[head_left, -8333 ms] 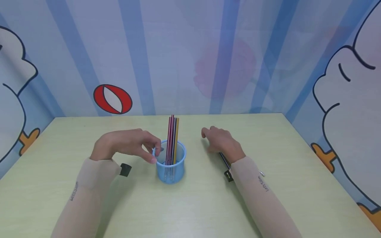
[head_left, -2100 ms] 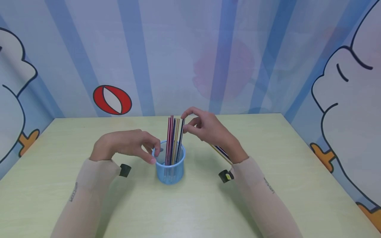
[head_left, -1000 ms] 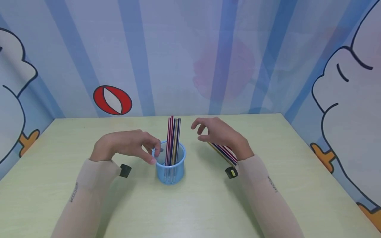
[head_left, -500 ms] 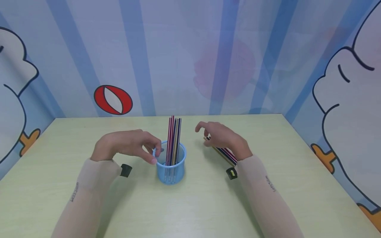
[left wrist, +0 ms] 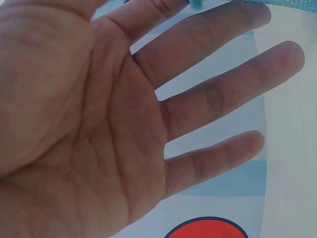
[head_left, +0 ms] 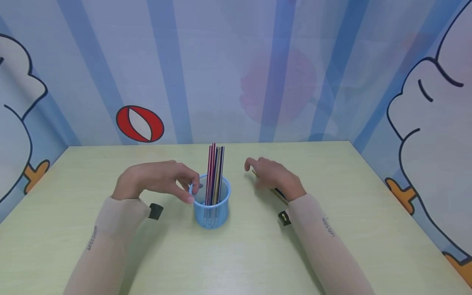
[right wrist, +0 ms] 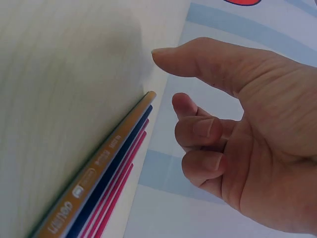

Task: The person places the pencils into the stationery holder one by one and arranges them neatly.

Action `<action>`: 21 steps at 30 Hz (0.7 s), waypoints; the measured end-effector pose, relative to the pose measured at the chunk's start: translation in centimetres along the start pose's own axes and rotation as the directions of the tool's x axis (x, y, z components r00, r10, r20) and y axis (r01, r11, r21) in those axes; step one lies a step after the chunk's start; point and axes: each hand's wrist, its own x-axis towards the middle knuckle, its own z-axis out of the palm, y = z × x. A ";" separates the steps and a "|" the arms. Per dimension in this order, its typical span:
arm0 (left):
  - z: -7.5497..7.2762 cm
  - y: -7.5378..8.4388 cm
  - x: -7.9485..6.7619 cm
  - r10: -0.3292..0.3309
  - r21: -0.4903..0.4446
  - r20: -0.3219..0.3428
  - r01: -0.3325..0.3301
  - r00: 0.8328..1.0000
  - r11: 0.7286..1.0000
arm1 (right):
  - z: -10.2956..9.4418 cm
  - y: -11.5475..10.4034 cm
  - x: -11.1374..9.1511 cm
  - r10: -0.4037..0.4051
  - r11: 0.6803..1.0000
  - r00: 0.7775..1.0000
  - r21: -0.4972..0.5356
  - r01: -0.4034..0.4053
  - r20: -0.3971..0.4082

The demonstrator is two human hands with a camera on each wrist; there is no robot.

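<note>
A blue mesh pen cup (head_left: 212,217) stands upright on the table, with several red, dark blue and yellow pencils (head_left: 215,172) standing in it. My left hand (head_left: 158,176) pinches the cup's left rim between thumb and index finger; in the left wrist view its other three fingers stretch out. Right of the cup, my right hand (head_left: 274,176) hovers low over loose pencils (head_left: 281,195), hiding most of them. Seen from the right wrist, a yellow pencil (right wrist: 94,171), a dark blue one and several red ones lie side by side, apart from the loosely bent fingers and thumb.
The pale wooden table (head_left: 236,262) ends at a blue striped backdrop (head_left: 221,73) printed with a red and white ball (head_left: 140,123) and cartoon shapes at the sides. Dark wrist camera mounts (head_left: 156,211) jut out below both cuffs.
My right hand let go of a dark pencil in the cup, then moved right and down to the loose pencils. More pencils stand in the cup than at first. My left hand stayed put.
</note>
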 end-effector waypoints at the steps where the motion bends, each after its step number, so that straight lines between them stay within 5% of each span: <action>1: 0.0 0.0 0.0 -0.001 0.000 0.000 0.001 1.000 1.000 | 0.1 0.0 0.0 0.008 1.000 1.000 -0.006 -0.008 0.003; 21: -0.1 -0.1 0.0 -0.004 0.000 -0.001 0.004 1.000 1.000 | 0.4 0.0 -0.4 0.183 0.982 0.983 -0.055 -0.183 -0.002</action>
